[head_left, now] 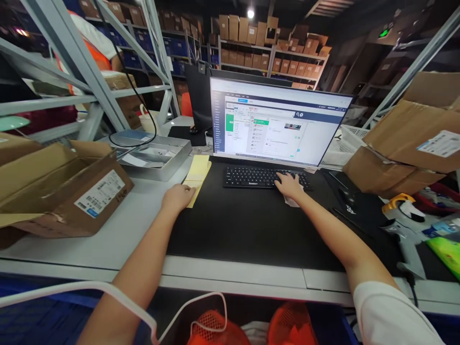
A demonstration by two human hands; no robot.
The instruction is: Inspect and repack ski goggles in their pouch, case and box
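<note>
A yellow paper pad [199,175] with lines of print lies along the left edge of the black desk mat [230,225]. My left hand [178,197] rests on its lower left side, fingers curled in against the paper. Over the right part of the black keyboard [251,177], my right hand [288,184] has its fingers apart, fingertips on the keys. Something thin and whitish [292,201] lies partly under that hand; its kind is unclear. Behind the keyboard a lit monitor [276,122] displays several overlapping windows.
An open cardboard box [89,196] and a grey tray [172,158] with papers stand left. At right are stacked cartons [413,129], a mouse [347,195], a tape dispenser [400,203] and a barcode scanner [409,254]. A white cable [108,287] crosses the foreground. Another person [93,43] is behind the frame.
</note>
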